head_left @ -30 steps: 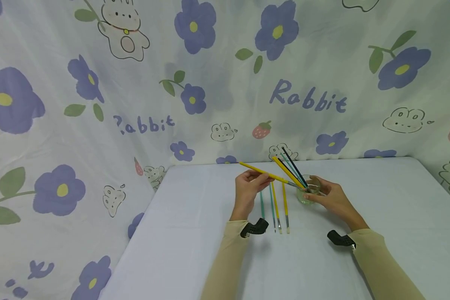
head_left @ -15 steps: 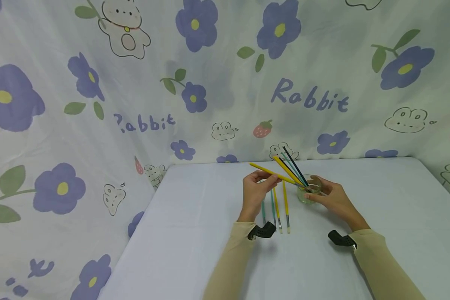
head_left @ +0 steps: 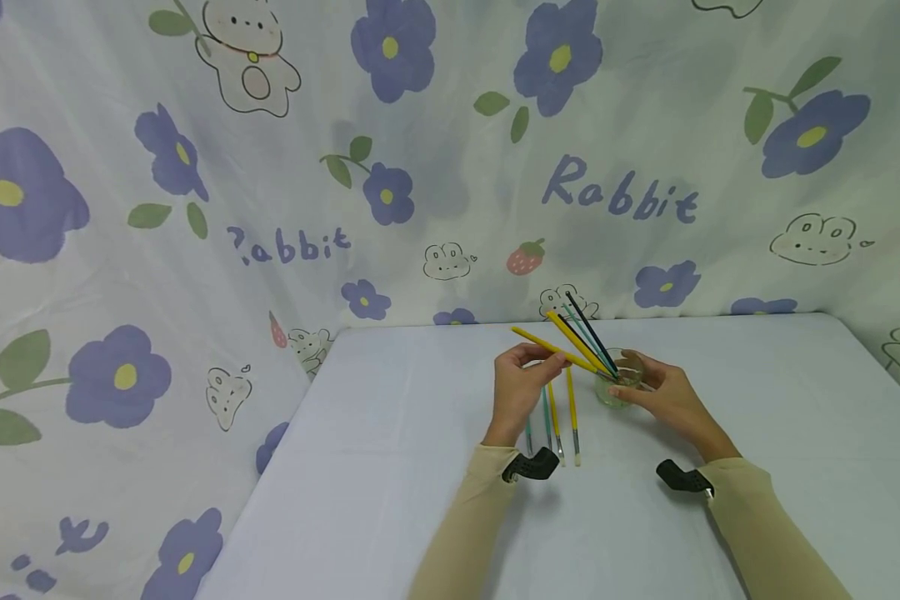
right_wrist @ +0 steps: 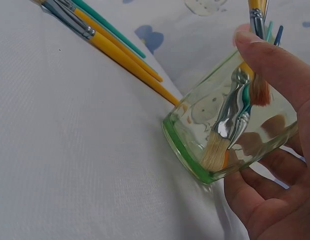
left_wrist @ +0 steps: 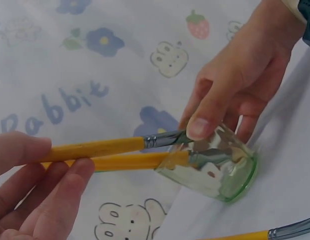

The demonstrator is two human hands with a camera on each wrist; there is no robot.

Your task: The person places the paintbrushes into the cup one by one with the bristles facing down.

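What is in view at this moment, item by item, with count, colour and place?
glass cup: one, clear greenish, on the table right of centre, held by the right hand.
brushes in the cup: about four, yellow, teal and dark handles, bristles down; one is the yellow brush.
yellow brush: one, tip in the cup, handle pinched by the left hand.
loose brushes: about four, teal and yellow, lying on the table beside the cup.
table: one, pale lilac cloth.
backdrop: floral rabbit-print sheet.
left hand: pinching the brush.
right hand: around the cup.
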